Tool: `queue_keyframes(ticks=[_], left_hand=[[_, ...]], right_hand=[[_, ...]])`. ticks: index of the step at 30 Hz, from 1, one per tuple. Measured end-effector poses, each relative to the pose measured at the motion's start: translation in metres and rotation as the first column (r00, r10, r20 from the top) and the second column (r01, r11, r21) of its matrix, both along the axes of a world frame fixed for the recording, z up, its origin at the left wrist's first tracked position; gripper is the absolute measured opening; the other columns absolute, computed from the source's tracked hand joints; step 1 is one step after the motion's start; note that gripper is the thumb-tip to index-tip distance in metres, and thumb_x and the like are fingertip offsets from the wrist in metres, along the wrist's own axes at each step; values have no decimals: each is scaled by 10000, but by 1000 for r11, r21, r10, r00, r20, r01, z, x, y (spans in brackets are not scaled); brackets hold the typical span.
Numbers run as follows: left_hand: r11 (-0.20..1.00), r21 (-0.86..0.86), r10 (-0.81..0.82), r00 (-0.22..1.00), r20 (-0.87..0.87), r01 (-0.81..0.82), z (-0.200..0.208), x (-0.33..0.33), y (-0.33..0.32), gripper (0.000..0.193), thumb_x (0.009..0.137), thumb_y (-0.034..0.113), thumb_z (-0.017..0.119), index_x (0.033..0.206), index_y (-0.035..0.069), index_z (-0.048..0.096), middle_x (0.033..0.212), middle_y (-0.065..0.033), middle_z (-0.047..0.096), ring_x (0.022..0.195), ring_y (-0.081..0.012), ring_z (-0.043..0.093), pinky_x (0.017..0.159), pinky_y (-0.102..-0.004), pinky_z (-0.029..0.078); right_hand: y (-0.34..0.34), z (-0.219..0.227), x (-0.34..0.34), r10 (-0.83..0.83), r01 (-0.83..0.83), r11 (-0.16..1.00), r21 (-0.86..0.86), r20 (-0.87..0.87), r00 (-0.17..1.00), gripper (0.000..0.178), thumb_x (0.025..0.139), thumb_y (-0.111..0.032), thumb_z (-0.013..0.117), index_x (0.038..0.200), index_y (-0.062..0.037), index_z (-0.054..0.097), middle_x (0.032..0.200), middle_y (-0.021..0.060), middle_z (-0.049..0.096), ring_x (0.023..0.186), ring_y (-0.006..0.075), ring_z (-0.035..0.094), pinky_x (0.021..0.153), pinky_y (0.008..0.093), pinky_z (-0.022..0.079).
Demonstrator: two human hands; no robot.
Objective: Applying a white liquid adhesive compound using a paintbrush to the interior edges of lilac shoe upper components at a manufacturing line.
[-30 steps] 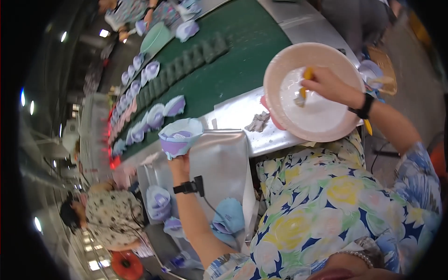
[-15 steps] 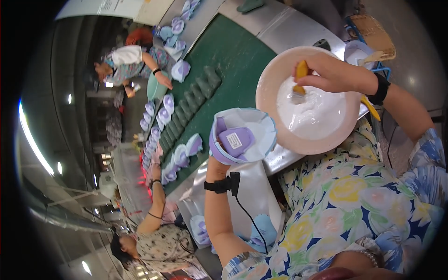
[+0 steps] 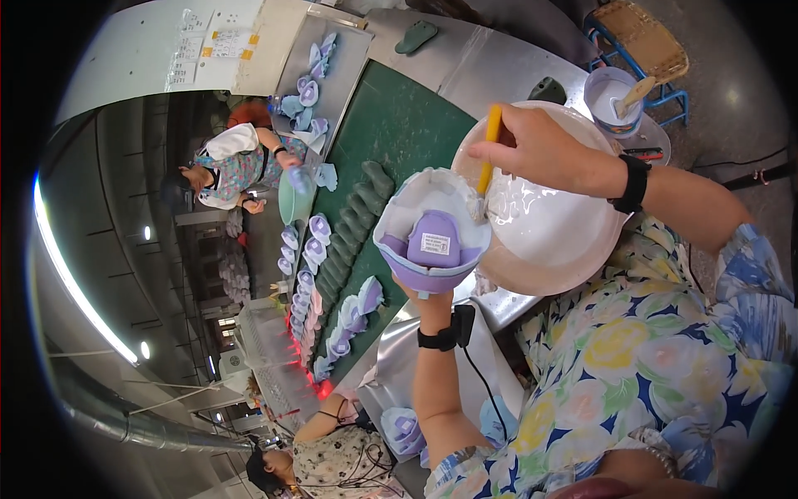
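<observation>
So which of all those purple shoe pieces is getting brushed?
The one held up in the left hand, the purple shoe piece. The yellow-handled brush touches its rim; the others lie along the green belt.

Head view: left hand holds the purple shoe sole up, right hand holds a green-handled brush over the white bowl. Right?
Not quite. In the head view the brush in the right hand has a yellow handle, not green. The rest stands: the left hand holds the purple shoe sole up, and the brush is over the white bowl.

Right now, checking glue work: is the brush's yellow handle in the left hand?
No, the right hand grips the brush.
</observation>
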State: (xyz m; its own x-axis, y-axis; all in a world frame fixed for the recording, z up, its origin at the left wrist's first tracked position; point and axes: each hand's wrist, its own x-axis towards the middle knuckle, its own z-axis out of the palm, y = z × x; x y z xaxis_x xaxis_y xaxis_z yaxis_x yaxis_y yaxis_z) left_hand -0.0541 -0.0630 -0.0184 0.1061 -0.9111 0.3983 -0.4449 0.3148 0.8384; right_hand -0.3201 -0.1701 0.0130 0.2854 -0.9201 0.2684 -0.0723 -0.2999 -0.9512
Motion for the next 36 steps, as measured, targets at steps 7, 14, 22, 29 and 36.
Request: queue_keyframes(ticks=[7, 14, 22, 29, 36], left_hand=[[984, -112, 64, 869, -491, -136, 0, -5, -3, 377, 928, 90, 557, 1285, -16, 496, 1190, -119, 584, 1056, -219, 597, 906, -318, 494], [969, -192, 223, 893, 391, -157, 13, 26, -3, 289, 878, 51, 593, 1155, -33, 584, 1129, -161, 593, 993, -269, 611, 872, -362, 499], [716, 442, 266, 374, -889, 541, -21, 10, 24, 628, 958, 546, 330, 1416, 120, 387, 1394, -130, 478, 1261, -334, 478, 1038, -529, 405], [717, 339, 188, 299, -935, 609, -6, -30, 23, 572, 948, 485, 418, 1381, 111, 441, 1369, -136, 500, 1224, -326, 519, 1013, -510, 450], [727, 429, 114, 523, -845, 535, 16, -17, 28, 540, 945, 450, 456, 1367, 112, 461, 1353, -134, 516, 1196, -318, 544, 995, -500, 471]], right_hand=[[13, -8, 8, 94, -154, 945, 290, 211, 973, 349, 854, -281, 651, 871, 56, 562, 727, 132, 637, 563, 140, 599, 514, 260, 488], [18, 1, 1, 130, -189, 972, 141, 346, 929, 259, 874, -213, 665, 907, 20, 557, 759, 99, 642, 635, 119, 613, 569, 243, 482], [16, 0, -5, 337, -239, 855, -461, 144, 930, 171, 901, -157, 636, 1010, -59, 547, 881, 78, 630, 818, 215, 636, 708, 306, 488], [14, 2, 20, 386, -374, 696, -613, -120, 915, 189, 886, -206, 635, 966, -68, 534, 887, 109, 619, 828, 313, 613, 705, 384, 481], [8, 3, 6, 401, -442, 871, -213, -208, 892, 187, 867, -172, 645, 1010, -72, 578, 827, 127, 641, 721, 328, 623, 649, 363, 478]])
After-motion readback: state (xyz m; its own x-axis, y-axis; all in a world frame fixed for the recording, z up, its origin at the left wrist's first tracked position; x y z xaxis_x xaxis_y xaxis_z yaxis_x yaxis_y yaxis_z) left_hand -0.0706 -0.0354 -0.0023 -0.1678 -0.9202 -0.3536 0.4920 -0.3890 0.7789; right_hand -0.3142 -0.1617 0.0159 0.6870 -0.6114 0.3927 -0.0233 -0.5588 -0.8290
